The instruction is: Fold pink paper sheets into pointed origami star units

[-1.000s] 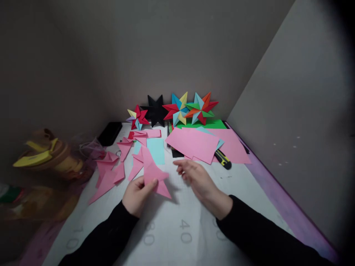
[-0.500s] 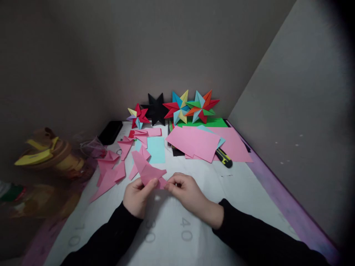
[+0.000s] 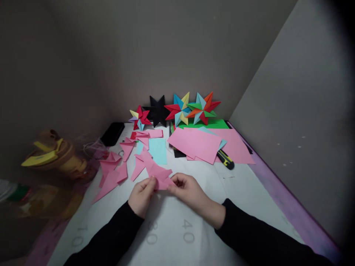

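A folded piece of pink paper (image 3: 159,174) is held up between both hands, just above the white sheet on the table. My left hand (image 3: 142,195) pinches its lower left edge, thumb on top. My right hand (image 3: 188,190) grips its lower right corner between thumb and curled fingers. Beyond my left hand lie several other folded pink pieces (image 3: 111,177), some overlapping. A light blue paper sheet (image 3: 158,150) rests behind the held piece, partly covered by pink ones.
Folded paper stars (image 3: 181,109) lean on the back wall. A stack of pink sheets (image 3: 198,144) lies at the back right, with a yellow and black utility knife (image 3: 226,159) partly under it. A black phone (image 3: 112,133) and a brown pot (image 3: 55,159) are at left.
The held pink paper has turned a little and shifted slightly right. My left hand has moved its pinch along the edge. My right fingers sit a bit further onto the corner.
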`<state>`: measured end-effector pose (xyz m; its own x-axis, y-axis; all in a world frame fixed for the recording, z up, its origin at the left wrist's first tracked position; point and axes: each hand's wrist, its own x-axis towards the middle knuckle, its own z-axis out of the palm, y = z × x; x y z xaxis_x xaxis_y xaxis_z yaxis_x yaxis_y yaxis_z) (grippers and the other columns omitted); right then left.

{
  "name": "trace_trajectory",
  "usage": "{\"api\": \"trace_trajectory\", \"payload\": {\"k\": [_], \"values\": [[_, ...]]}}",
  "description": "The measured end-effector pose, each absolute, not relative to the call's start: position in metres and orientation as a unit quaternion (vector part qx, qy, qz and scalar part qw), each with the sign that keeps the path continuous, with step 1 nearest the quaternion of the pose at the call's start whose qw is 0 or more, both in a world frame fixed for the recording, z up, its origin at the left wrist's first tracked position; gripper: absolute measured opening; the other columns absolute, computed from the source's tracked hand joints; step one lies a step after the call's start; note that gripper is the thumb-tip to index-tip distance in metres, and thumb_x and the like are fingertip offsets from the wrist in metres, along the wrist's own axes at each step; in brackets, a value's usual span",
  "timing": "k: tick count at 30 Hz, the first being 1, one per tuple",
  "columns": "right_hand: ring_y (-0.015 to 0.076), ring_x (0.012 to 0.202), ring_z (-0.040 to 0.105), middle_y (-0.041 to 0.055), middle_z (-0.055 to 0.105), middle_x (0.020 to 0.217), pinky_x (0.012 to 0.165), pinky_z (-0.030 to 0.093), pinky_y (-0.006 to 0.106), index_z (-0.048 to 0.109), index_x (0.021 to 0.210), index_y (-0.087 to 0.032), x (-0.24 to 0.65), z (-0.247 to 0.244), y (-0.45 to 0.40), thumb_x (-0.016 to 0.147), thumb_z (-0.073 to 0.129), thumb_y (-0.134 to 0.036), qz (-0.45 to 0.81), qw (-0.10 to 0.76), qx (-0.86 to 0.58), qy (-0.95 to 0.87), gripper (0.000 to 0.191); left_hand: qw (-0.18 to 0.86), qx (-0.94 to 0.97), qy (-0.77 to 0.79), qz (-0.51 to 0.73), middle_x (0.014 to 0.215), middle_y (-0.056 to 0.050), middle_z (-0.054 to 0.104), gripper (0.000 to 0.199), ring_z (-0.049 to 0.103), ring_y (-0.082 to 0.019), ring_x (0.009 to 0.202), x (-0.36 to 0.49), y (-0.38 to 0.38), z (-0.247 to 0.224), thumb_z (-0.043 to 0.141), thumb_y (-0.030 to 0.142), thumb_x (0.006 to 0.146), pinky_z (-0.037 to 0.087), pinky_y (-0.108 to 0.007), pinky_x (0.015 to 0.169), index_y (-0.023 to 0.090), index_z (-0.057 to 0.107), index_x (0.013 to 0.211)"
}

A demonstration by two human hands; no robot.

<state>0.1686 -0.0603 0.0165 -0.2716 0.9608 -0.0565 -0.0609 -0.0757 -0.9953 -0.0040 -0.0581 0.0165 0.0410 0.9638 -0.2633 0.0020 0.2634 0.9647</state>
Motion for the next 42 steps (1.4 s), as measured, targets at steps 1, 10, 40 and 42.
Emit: {"api": "trace_trajectory", "payload": {"k": [1, 10, 40, 42], "values": [[0.0116, 0.063, 0.049, -0.0013, 0.056, 0.069, 0.060, 0.038, 0.025, 0.058, 0.073, -0.016, 0.170, 0.017, -0.060, 0.075, 0.067, -0.032, 0.595, 0.428, -0.436, -0.523, 0.019, 0.570, 0.444, 0.549, 0.420, 0.043, 0.007, 0.036, 0.053, 0.030, -0.007, 0.042, -0.004, -0.058, 0.017, 0.057, 0.064, 0.073, 0.022, -0.020, 0.043, 0.016, 0.049, 0.052], [0.0090, 0.054, 0.042, -0.0032, 0.055, 0.064, 0.053, 0.033, 0.022, 0.057, 0.077, -0.018, 0.171, 0.017, -0.055, 0.068, 0.074, -0.037, 0.675, 0.522, -0.372, -0.365, 0.027, 0.613, 0.421, 0.508, 0.435, 0.068, -0.006, 0.069, 0.032, 0.059, -0.016, 0.061, 0.003, -0.061, 0.019, 0.077, 0.040, 0.063, 0.044, -0.025, 0.060, 0.011, 0.069, 0.072], [0.0212, 0.098, 0.060, 0.0086, 0.057, 0.117, 0.081, 0.052, 0.041, 0.054, 0.118, -0.015, 0.120, 0.064, 0.117, 0.091, 0.056, -0.031, 0.208, 0.074, -0.624, -0.749, 0.031, 0.173, 0.725, 0.524, 0.411, 0.086, -0.006, 0.068, 0.021, 0.062, -0.018, 0.077, -0.055, -0.032, 0.025, 0.047, 0.023, 0.088, 0.046, -0.027, 0.067, 0.018, 0.066, 0.091], [0.0218, 0.099, 0.059, 0.0094, 0.056, 0.118, 0.082, 0.052, 0.042, 0.054, 0.118, -0.015, 0.107, 0.064, 0.121, 0.091, 0.056, -0.031, 0.162, 0.041, -0.642, -0.748, 0.032, 0.128, 0.759, 0.512, 0.382, 0.087, -0.006, 0.068, 0.020, 0.063, -0.019, 0.081, -0.056, -0.034, 0.023, 0.046, 0.022, 0.089, 0.047, -0.028, 0.071, 0.019, 0.065, 0.093]]}}
